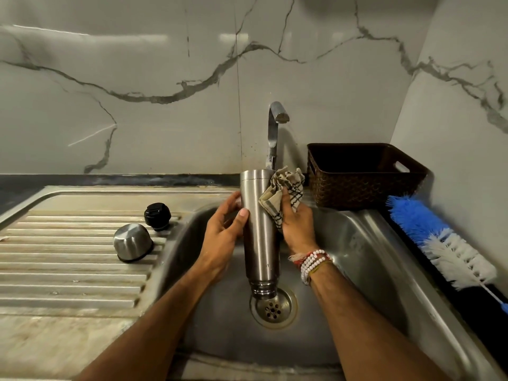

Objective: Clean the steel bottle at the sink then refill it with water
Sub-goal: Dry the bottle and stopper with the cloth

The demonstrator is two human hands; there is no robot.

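steel bottle (258, 229): brushed silver-grey, plain, darker ringed bands at its lower end
cloth (286, 196): cream-beige, checked with thin black lines
steel cap (133, 242): silver-grey dome, black rim
stopper (157, 215): glossy black
basket (365, 193): dark brown, woven scale-like pattern on its walls
bottle brush (439, 240): bright blue bristles at one end, white at the other
bead bracelets (310, 264): white beads, red-orange and yellowish threads
sink (371, 257): dull steel grey
draining board (68, 257): steel grey ribs, tan staining
wall (137, 64): pale grey-white marble look, dark grey branching veins
tap (275, 127): shiny chrome
counter strip (82, 179): mottled black
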